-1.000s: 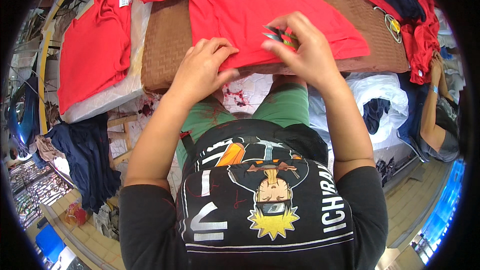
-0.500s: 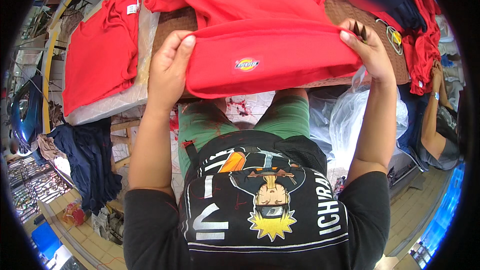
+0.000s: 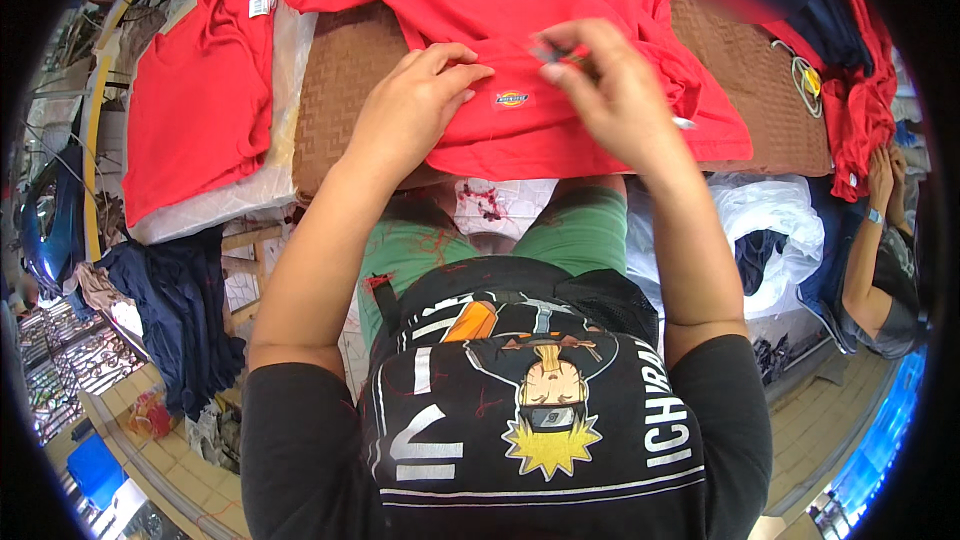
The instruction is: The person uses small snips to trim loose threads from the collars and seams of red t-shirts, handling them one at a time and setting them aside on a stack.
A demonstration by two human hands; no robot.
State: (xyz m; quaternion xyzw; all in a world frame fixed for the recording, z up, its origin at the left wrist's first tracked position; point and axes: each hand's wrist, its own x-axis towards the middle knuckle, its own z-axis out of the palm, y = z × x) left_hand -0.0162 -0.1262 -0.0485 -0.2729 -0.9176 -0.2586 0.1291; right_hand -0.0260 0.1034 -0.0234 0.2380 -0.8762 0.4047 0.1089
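A red shirt [image 3: 540, 135] with a small oval patch [image 3: 511, 99] lies spread over the brown-covered table in front of me. My left hand [image 3: 420, 95] rests on the cloth left of the patch, fingers bent and pinching at the fabric. Just right of the patch, my right hand [image 3: 610, 90] hovers over the shirt, slightly blurred. Small dark thread snips [image 3: 550, 52] stick out from its fingers, closed around them. A white tag [image 3: 684, 123] shows by the right wrist.
Left of me lies a folded red shirt [image 3: 205, 100] on clear plastic. Dark blue cloth [image 3: 175, 315] hangs below it. A yellow tape measure [image 3: 810, 85] sits at the table's right. Clear plastic bags [image 3: 790, 220] bulge below; another person's arm [image 3: 868, 250] shows far right.
The shirt's edge, held stretched between both hands, has come down onto the table. Both hands have moved inward, and the snips now point over the cloth near the patch.
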